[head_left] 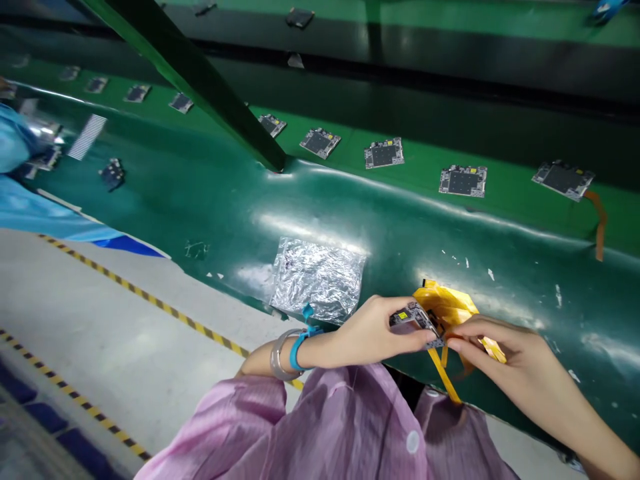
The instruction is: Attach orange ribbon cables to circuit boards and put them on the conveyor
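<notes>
My left hand (377,333) is closed on a small circuit board (416,312), holding it tilted between thumb and fingers above the table's front edge. Dark components and a yellow label show on the board. Close to the board's right end, my right hand (495,343) pinches amber-yellow tape (493,349); its fingertips meet at the board's edge and partly hide what is between them. A wider translucent yellow sheet (447,298) lies behind both hands, and a narrow yellow strip (445,377) hangs below the board. Left of my left hand lies a crinkled silver bag (319,277).
Several circuit boards (384,153) lie in a row along the green belt (345,175); the rightmost board (563,180) trails an orange strip (600,223). A green post (200,80) slants across. At left, a co-worker's blue sleeve (15,140) is near another board (113,174).
</notes>
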### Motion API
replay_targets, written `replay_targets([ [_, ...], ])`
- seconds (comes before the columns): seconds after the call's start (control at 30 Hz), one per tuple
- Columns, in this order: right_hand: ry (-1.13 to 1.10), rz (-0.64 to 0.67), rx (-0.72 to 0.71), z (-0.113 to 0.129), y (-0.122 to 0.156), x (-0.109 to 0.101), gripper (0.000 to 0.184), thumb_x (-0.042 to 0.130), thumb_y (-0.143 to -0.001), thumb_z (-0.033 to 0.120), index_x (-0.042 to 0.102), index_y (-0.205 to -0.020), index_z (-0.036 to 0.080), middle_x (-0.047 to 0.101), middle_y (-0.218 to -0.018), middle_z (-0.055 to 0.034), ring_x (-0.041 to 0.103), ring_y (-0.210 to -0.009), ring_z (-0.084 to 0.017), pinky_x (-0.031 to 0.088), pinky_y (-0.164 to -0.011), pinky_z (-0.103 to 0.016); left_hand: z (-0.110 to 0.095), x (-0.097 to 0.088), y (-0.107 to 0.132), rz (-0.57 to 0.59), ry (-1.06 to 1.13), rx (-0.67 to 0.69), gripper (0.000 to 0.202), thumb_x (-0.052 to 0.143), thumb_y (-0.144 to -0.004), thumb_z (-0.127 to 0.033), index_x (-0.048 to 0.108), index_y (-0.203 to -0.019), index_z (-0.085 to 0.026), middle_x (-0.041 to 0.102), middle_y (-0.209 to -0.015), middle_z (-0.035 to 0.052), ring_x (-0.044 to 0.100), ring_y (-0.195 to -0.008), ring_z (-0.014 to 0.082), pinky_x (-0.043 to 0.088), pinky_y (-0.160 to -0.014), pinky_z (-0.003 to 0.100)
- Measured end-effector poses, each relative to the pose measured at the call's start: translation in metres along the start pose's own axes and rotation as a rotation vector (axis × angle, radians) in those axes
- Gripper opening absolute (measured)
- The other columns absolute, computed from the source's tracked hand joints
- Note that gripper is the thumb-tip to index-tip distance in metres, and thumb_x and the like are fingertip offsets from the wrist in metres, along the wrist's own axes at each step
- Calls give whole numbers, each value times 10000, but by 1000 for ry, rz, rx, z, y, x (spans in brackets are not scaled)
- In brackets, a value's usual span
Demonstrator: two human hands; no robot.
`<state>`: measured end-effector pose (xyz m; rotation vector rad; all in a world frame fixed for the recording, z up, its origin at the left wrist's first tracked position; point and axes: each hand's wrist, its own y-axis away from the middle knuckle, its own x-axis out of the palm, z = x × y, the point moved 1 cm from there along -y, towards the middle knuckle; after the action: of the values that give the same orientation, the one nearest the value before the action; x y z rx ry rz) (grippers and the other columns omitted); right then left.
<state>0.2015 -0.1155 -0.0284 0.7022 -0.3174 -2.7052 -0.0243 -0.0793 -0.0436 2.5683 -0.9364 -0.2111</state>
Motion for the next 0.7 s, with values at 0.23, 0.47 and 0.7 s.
replay_targets([
  [0.23, 67, 31, -60, 4, 0, -3, 269, 629, -936, 460, 753, -769, 290, 730, -748, -9, 671, -613, -198, 491, -493, -294, -2, 0, 0, 32, -110, 30, 264, 675, -898, -401, 684, -932, -140, 662, -773, -13, 527, -678, 93, 431, -617, 190],
  [0.47, 200, 205, -36, 16, -5, -8, 215, 590, -954, 308, 727, -794, 271, 705, -754, 17, 650, -628, -147, 480, -575, -260, -6, -1, 0, 87, -266, 24, 306, 660, -903, -425, 707, -941, -126, 646, -704, -14, 475, -600, 85, 385, -541, 194],
  [0.7, 308, 290, -118, 28, -21, -11, 268, 571, -897, 198, 654, -644, 231, 576, -584, 32, 490, -465, -103, 331, -440, -240, -9, -2, -3, 137, -335, 39, 322, 660, -916, -439, 717, -977, -128, 659, -715, -10, 469, -608, 89, 376, -531, 192],
])
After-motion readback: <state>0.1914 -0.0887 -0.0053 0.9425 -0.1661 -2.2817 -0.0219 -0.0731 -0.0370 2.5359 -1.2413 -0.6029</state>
